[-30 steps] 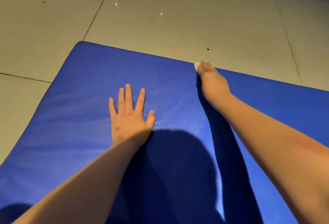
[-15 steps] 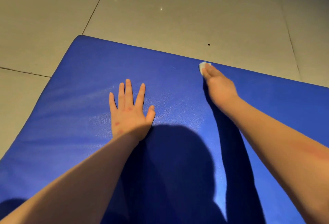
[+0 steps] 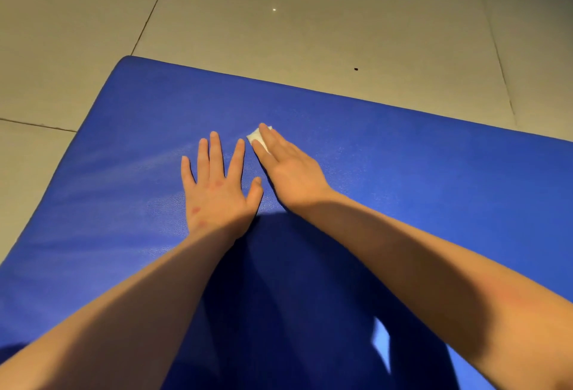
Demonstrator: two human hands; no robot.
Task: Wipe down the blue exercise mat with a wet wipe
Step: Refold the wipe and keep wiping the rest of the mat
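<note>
The blue exercise mat (image 3: pixel 418 172) lies flat on the floor and fills most of the view. My left hand (image 3: pixel 218 188) rests palm down on it with the fingers spread and nothing under it. Just to its right, my right hand (image 3: pixel 288 166) lies flat on the mat, pressing a small folded white wet wipe (image 3: pixel 258 138) under its fingers. Only the wipe's far corner shows past the fingertips. The two hands are almost touching. My shadow darkens the near part of the mat.
Pale floor tiles (image 3: pixel 310 33) with dark grout lines surround the mat beyond its far edge and on the left. A small dark speck (image 3: pixel 356 69) lies on the tile behind the mat.
My right hand has slid the wipe from the mat's far edge back toward me and to the left, ending beside my left hand. My left hand has stayed in place.
</note>
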